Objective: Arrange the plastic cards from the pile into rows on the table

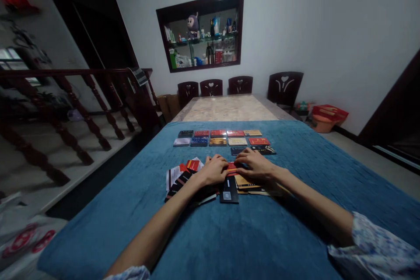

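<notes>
My left hand (215,169) curls its fingers against the left side of a small stack of red cards (231,168). From the other side, my right hand (254,164) closes on the same stack, fingertips bent over it. Below the stack lies a black card (229,192) with a pale square code. Gold-coloured cards (244,182) spread partly beneath my right hand. Beside and under my left hand is a loose heap of black, red and white cards (180,179). Two neat rows of card stacks (218,141) lie farther off, with dark cards (264,150) just beyond my right fingers.
A blue cloth (147,175) covers the near part of the long table (226,107). Several dark chairs (285,87) stand around its far end. Wooden railings (95,109) run along the left, and a white plastic bag (29,240) sits at the lower left.
</notes>
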Available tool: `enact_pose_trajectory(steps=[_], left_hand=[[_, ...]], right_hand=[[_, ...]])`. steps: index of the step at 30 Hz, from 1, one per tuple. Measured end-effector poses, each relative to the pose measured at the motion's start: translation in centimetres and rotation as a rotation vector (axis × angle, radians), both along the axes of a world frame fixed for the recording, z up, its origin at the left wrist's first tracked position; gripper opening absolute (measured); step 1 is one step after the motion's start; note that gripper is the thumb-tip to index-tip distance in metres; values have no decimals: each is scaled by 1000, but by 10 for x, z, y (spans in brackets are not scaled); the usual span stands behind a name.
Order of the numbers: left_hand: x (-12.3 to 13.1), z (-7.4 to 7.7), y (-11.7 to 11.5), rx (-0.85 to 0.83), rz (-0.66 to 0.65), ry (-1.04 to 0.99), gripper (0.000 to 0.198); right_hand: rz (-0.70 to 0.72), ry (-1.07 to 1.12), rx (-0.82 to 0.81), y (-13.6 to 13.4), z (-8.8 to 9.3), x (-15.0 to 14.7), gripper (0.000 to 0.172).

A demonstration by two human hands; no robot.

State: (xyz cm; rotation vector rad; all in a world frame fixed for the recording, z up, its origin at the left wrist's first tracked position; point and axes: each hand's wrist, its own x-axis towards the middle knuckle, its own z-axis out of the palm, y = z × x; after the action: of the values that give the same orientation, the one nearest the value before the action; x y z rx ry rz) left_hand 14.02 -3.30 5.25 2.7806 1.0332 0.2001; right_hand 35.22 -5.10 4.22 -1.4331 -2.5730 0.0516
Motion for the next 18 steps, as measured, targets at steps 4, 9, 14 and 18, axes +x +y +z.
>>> enact_pose_trajectory(steps=[4,9,14,18], left_hand=[[1,9,3,1,-15,67,16],[2,15,14,-50,-22,144,11],[-3,14,21,-88,-57,94,12],[-6,14,22,-71,-70,58,15]], right_hand=[[20,-72,-32,11,6,-2,25],[117,-98,-53,19,12,-3,18],[232,-56,-23,19,14,2,21],[256,-9,-39,21,13,6,24]])
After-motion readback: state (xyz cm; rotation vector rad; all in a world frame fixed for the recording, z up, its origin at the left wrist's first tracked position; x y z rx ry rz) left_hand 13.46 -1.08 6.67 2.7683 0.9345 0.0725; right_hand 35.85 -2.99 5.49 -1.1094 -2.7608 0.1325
